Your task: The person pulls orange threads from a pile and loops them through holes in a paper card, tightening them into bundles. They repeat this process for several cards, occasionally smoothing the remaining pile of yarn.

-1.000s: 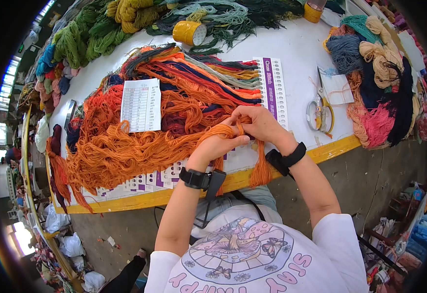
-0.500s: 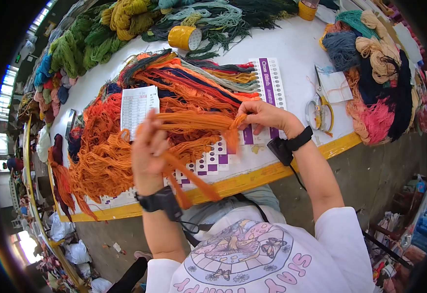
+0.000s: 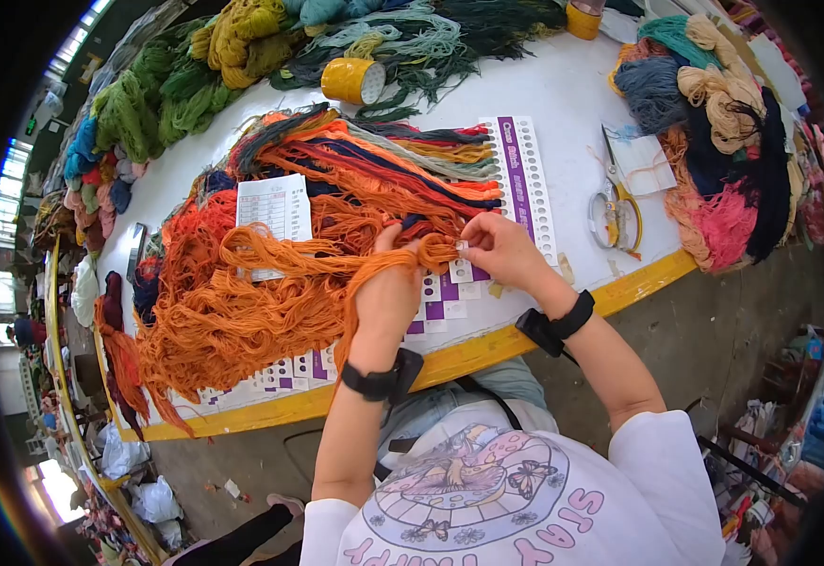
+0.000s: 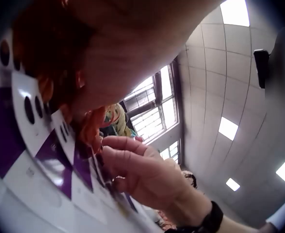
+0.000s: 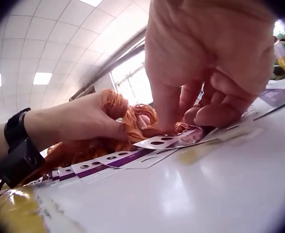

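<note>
My left hand (image 3: 388,297) grips a looped orange skein (image 3: 438,253), whose strands drape over the hand and down past the wrist. In the right wrist view a left fingertip pokes through the orange loop (image 5: 141,121). My right hand (image 3: 506,250) pinches the edge of a white and purple punched card (image 3: 468,272) beside the loop; in the right wrist view its fingers meet at the card (image 5: 166,141). A large pile of orange thread (image 3: 242,330) lies left of my left hand, with a printed paper slip (image 3: 275,208) on it.
A long punched card (image 3: 516,179) holds several coloured thread bundles. Scissors (image 3: 616,208) and a small paper (image 3: 645,167) lie to the right, beside mixed skeins (image 3: 728,104). A yellow-taped roll (image 3: 353,81) and green skeins (image 3: 138,118) are at the back. The yellow table edge (image 3: 468,354) runs in front.
My left hand swung out left with the orange strands, then came back beside my right hand. The strands that hung between the hands now drape over the left hand and wrist.
</note>
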The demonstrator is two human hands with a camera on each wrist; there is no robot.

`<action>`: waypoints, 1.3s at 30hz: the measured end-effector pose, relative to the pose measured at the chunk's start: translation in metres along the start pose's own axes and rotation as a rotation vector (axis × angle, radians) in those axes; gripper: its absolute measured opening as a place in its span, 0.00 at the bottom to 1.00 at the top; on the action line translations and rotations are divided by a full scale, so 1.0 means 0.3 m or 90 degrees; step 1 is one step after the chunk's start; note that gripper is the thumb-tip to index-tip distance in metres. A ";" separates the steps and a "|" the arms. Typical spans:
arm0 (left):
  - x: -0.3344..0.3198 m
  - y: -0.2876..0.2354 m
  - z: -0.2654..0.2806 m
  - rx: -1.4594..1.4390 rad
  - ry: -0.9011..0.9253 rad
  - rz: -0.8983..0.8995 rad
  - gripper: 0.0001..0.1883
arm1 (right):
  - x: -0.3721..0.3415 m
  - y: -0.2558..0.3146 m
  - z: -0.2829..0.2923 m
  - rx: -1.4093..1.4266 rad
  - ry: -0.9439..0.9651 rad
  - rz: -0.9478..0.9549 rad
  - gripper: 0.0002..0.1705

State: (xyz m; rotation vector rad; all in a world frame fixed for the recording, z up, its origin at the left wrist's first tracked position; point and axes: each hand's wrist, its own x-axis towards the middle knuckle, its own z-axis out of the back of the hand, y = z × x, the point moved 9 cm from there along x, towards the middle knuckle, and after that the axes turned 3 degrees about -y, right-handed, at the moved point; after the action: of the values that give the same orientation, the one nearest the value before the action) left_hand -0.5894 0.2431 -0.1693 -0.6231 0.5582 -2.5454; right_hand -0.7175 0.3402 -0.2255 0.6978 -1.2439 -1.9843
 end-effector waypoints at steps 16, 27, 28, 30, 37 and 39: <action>0.009 0.023 -0.117 -0.131 0.098 -0.010 0.06 | -0.003 0.014 0.004 0.097 -0.055 0.061 0.05; 0.021 -0.003 -0.105 -0.027 0.113 -0.072 0.05 | -0.014 0.067 -0.016 -0.093 -0.064 0.139 0.15; 0.017 -0.005 -0.087 -0.011 0.104 -0.090 0.04 | -0.021 0.088 -0.023 -0.133 -0.065 0.163 0.17; 0.008 0.052 -0.058 0.055 0.083 -0.092 0.03 | -0.022 0.112 -0.038 -0.233 -0.047 0.152 0.22; -0.089 0.215 0.211 0.084 -0.095 -0.103 0.06 | -0.029 0.119 -0.056 -0.294 -0.032 0.129 0.30; -0.179 0.379 0.477 -0.065 -0.184 0.102 0.10 | -0.022 0.080 -0.047 -0.198 0.009 0.060 0.32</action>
State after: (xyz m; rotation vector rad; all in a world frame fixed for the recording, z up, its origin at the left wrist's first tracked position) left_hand -0.4360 0.1396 -0.1244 -0.9257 0.6100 -2.2364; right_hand -0.6965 0.3302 -0.2086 0.4894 -0.9137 -2.0300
